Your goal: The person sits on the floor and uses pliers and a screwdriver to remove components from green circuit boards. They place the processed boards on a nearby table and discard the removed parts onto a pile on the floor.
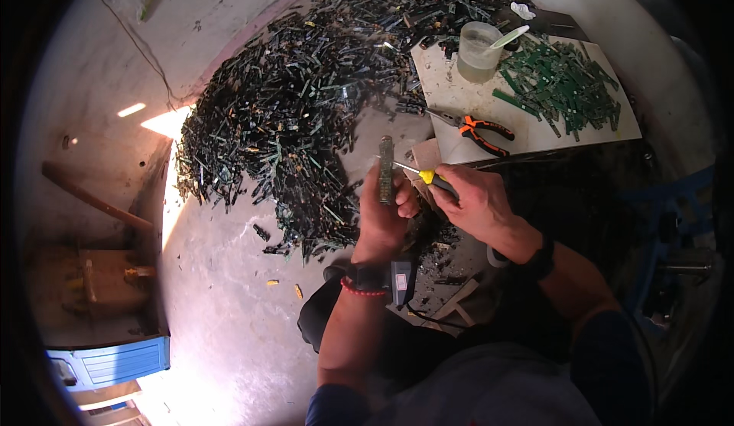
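Observation:
In the middle, my left hand (382,223) is closed around a narrow, dark green strip (386,167), which looks like a small circuit-board piece and stands upright between thumb and fingers. My right hand (483,206) grips a screwdriver (427,177) with a yellow and black handle. Its thin metal shaft points left, and the tip meets the strip's right side or lies just beside it. Just beyond my right hand, pliers (482,131) with orange and black handles rest on a pale board (459,149).
A large heap of dark strips (283,112) covers the floor ahead and to the left. On the pale board are a cloudy plastic cup (475,63) with a light-handled utensil (511,37) and a pile of green strips (562,82). A blue stool (122,361) stands at the lower left.

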